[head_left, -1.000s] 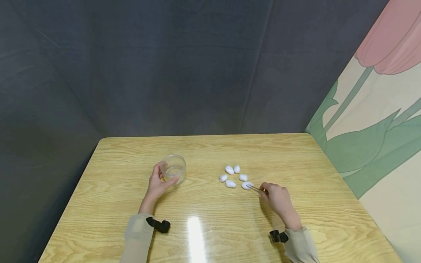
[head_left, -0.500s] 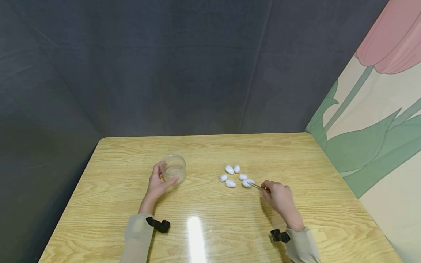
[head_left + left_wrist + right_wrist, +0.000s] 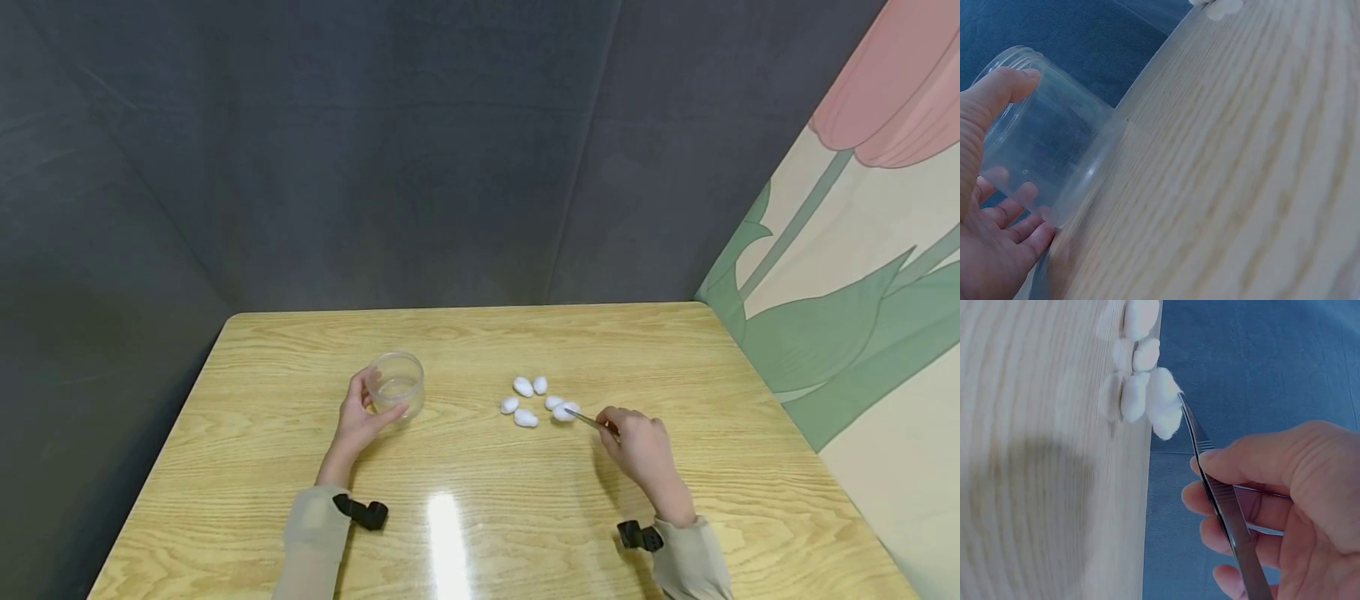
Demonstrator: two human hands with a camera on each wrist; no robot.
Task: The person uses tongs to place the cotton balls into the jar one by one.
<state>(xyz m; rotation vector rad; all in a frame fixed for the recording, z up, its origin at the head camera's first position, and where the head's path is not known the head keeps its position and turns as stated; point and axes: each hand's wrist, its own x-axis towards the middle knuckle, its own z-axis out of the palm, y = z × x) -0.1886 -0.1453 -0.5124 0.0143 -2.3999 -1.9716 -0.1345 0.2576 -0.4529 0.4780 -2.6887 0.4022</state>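
White and lifted, one cotton ball (image 3: 566, 411) sits in tweezers (image 3: 591, 421) my right hand (image 3: 639, 452) pinches; five more balls (image 3: 526, 419) lie on the table (image 3: 480, 350); my left hand (image 3: 363, 423) grips a tub (image 3: 1063, 134) with none inside.

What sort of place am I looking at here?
Probably an indoor recording or practice corner: a table, dark cloth behind it, and a small black device on each wrist of the person working there.
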